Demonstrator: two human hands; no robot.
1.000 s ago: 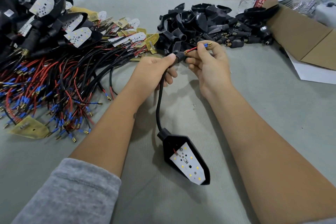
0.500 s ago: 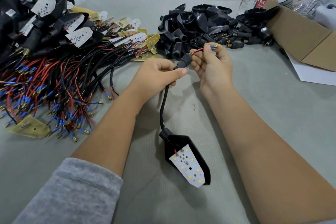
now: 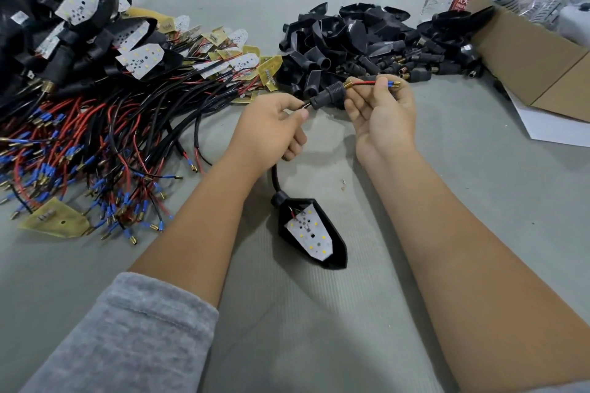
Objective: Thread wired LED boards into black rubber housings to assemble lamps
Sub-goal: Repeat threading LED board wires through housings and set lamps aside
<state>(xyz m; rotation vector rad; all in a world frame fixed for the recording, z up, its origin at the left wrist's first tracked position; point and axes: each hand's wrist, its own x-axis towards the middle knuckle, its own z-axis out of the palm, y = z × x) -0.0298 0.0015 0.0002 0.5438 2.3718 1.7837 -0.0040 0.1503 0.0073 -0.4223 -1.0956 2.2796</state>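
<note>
Frame centre: left hand pinches black cable below rubber end cap; right hand pinches red wire. LED board seated in housing, lower centre. Risk: hard tug strips the terminal or unseats the board.

Grey table bearing wired boards, black housings, cardboard box.
</note>
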